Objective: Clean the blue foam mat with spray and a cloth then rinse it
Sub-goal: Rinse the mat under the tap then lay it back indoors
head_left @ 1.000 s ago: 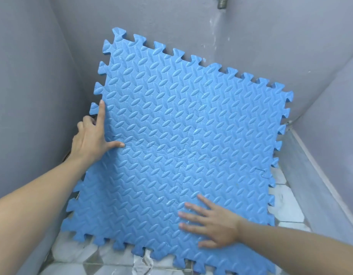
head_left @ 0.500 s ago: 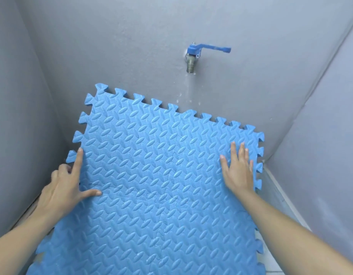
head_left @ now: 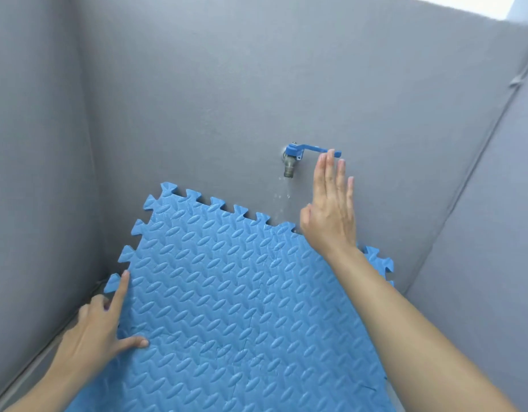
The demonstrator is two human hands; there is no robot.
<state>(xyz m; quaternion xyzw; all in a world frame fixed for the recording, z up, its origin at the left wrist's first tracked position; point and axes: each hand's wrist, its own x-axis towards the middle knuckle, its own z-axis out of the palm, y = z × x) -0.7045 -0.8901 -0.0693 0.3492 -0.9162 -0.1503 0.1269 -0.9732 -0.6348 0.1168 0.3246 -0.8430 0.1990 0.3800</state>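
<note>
The blue foam mat, with a leaf-pattern surface and jigsaw edges, leans tilted against the grey back wall. My left hand holds its left edge, index finger straight along the edge and thumb pressed on the face; the other fingers curl behind. My right hand is raised off the mat with straight fingers, fingertips at the end of the blue lever of the wall tap. A few drops fall below the tap's metal spout. No spray bottle or cloth is in view.
Grey walls close in on the left, back and right, forming a narrow corner. The mat fills the lower middle of the view and hides the floor.
My right hand has left the mat's right side and risen to the tap lever. The view has tilted upward. My left hand keeps its hold on the left edge.
</note>
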